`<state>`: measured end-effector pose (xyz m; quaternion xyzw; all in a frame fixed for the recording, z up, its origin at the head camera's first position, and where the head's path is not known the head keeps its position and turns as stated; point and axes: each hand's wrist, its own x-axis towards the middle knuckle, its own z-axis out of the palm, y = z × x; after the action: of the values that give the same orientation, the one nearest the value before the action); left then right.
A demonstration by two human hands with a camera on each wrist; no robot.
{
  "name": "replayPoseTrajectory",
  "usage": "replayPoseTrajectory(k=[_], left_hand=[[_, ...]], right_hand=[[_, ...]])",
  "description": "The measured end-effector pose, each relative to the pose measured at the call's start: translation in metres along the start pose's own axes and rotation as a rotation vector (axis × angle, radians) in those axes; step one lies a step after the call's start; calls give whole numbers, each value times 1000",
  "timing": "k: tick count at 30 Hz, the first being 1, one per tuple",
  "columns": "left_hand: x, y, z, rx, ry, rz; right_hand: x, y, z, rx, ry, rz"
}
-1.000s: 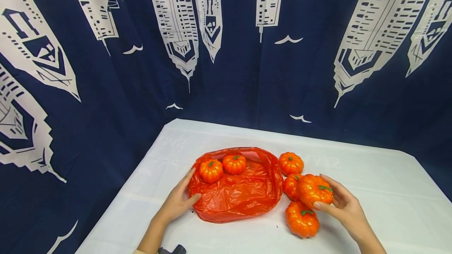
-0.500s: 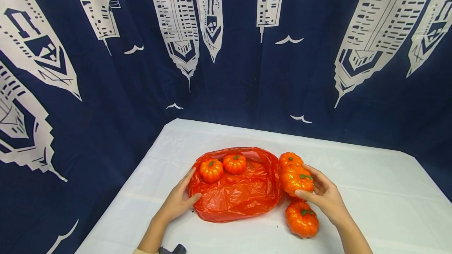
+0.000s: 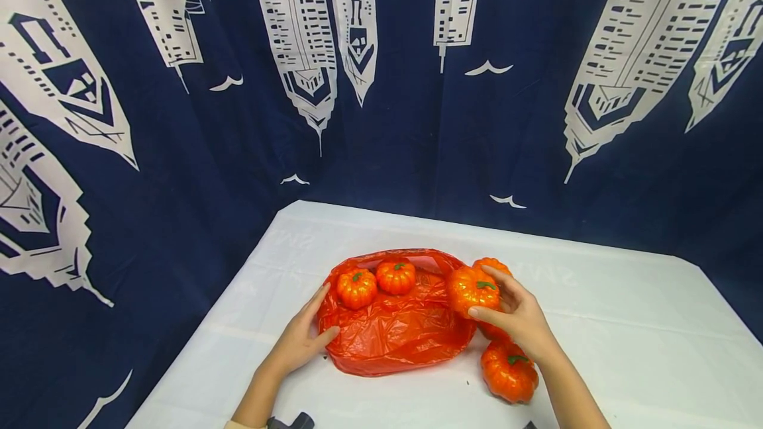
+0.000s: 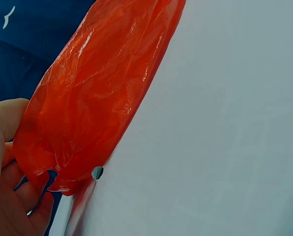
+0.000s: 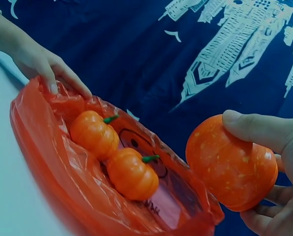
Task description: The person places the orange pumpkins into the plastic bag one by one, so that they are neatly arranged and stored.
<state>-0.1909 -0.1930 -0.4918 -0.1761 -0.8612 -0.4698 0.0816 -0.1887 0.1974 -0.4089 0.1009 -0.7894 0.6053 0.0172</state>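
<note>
A red plastic bag [image 3: 393,343] lies spread with its mouth up, two small orange toy pumpkins [image 3: 356,288] inside at its far left. My left hand [image 3: 301,336] holds the bag's left end between thumb and fingers; in the left wrist view those fingers [image 4: 25,191] show partly through the film. My right hand [image 3: 518,313] grips a larger orange pumpkin [image 3: 471,290] between thumb and fingers, over the bag's right rim. The right wrist view shows this pumpkin [image 5: 230,167] above the bag's edge, its underside in the palm hidden.
Right of the bag stand more pumpkins: one at the back [image 3: 491,262], one mostly hidden under the held pumpkin, and one at the front [image 3: 509,373]. They rest on a white-covered table [image 3: 626,323]. Behind it hangs a dark blue cloth [image 3: 405,171] with white buildings.
My right hand has carried the larger pumpkin leftward from above the other pumpkins to over the bag's right rim. My left hand and the bag have stayed in place.
</note>
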Motion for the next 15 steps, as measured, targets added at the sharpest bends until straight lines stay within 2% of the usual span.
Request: replayPoseTrajectory(k=[6,15], left_hand=[[0,1,-1,-13,-7,-17],[0,1,-1,-5,-5,-5]], right_hand=[[7,-3,14,24,7,51],[18,-8,32,86,39,153]])
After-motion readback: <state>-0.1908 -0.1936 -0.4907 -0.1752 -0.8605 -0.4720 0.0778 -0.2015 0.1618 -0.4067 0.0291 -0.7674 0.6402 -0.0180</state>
